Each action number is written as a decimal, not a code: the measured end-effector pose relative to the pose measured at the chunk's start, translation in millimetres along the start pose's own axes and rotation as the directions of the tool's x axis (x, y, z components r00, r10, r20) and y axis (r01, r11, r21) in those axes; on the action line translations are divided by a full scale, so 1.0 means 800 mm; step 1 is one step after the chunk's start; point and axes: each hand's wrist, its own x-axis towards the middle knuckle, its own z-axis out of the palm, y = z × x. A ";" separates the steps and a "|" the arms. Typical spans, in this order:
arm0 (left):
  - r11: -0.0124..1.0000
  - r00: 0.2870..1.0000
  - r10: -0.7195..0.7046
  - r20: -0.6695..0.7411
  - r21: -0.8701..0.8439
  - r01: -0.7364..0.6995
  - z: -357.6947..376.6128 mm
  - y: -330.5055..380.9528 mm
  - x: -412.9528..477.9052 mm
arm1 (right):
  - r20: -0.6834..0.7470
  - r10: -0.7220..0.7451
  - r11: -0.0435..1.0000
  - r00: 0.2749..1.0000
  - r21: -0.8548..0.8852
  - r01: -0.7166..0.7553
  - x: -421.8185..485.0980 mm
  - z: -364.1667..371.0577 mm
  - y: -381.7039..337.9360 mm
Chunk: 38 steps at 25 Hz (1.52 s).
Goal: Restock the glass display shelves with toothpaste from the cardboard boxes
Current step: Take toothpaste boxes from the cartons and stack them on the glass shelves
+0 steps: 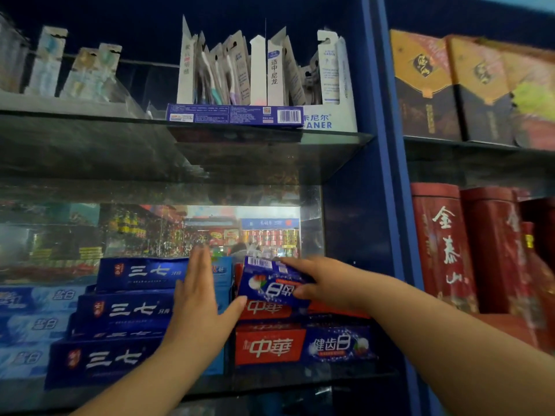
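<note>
Toothpaste box [271, 285] – blue, tilted, print upside down to the camera, barcode end pointing up and back. It is held just above the red-and-blue stack [270, 346] at the right end of the lower glass shelf [300, 382], not yet lying flat.

Right hand [318, 280] pinches the box at its right end, fingers over the top, thumb under. Left hand [199, 298] is flat with straight fingers together, thumb spread toward the held box, palm against the near end of the dark-blue stack [129, 310].

Step, as judged: placing one box on the right stack while the neighbouring stack is steadied. The next move calls for levelling the box, turning it so the print reads upright, and sliding it in square. The supply cartons are out of view.

Writing:
- Right stack: 中華, 健齿白.
- Dark-blue stack: 三七.
- Pale-blue boxes [36, 319] at far left: 盐白.
- Upper shelf [90, 139] – a flat blue box [234, 115] with barcode, fine print unreadable. Behind it, toothbrush packs [240, 70], one reading 适中尼龙, in a white carton [330, 121] showing "ANER".
- Red tins [444, 247], next bay: 金泰山.
</note>
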 end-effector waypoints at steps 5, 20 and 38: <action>0.994 0.995 0.104 -0.001 -0.033 -0.104 0.005 0.006 -0.010 | -0.047 -0.023 0.983 0.999 0.182 0.031 0.004 -0.011 -0.006; 0.995 0.973 0.096 0.208 0.008 -0.100 0.009 0.025 0.014 | -0.517 0.334 0.605 0.788 0.759 0.241 -0.012 -0.025 -0.016; 0.654 0.909 0.227 0.349 0.637 -0.408 0.059 -0.001 0.013 | -0.316 0.040 0.956 0.948 -0.263 -0.128 -0.010 0.080 0.069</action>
